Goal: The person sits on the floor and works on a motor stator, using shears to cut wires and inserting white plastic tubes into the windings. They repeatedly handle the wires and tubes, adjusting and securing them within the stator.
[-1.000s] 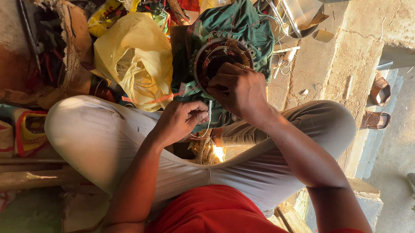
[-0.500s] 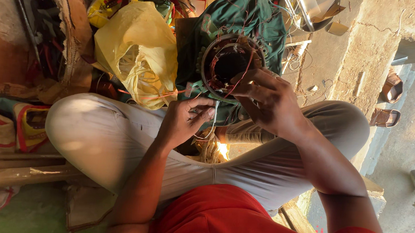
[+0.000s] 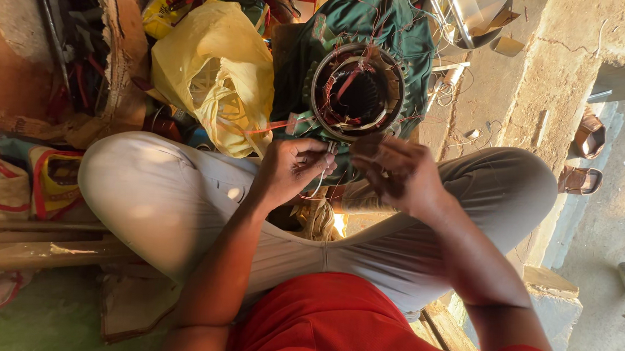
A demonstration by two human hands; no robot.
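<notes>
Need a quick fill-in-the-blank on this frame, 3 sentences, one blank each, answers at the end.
1. The round motor stator with copper windings rests on a ____ cloth.
2. Beside the stator lies a crumpled plastic bag of ____ colour.
3. The left hand and right hand pinch thin ____ just below the stator.

Missing words: green; yellow; wires

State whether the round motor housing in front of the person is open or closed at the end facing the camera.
Open. The motor housing has no end cover: its dark bore and reddish copper windings show inside the ring, with loose wires trailing toward the left hand.
</notes>
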